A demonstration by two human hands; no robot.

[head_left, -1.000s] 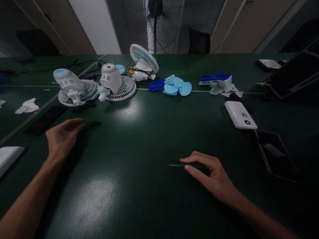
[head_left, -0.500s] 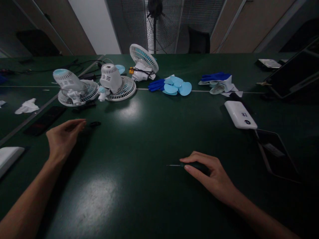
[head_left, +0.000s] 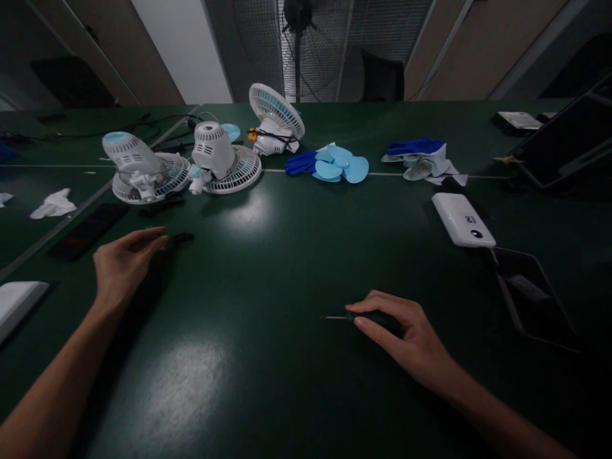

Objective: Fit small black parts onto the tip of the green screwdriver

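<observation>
My right hand [head_left: 401,331] is closed round the dark handle of a screwdriver [head_left: 377,319], low over the green table. Its thin metal shaft points left, and part of the handle is hidden in the palm. On the left, my left hand [head_left: 128,258] reaches toward a small black object [head_left: 182,238] on the table, too dark to name. Thumb and index fingertips are slightly apart at the object's left end; whether they touch it is unclear.
Two white fan units [head_left: 138,166] [head_left: 215,156] lie grille down, and a third fan [head_left: 277,121] stands behind. Light blue fan blades [head_left: 342,164] and gloves [head_left: 421,153] lie at the back. A white device [head_left: 463,220] and a dark tablet-like panel [head_left: 530,290] lie right.
My left hand has moved slightly right, closer to the black object, and its thumb and index fingertips have spread a little. My right hand keeps the screwdriver in the same place.
</observation>
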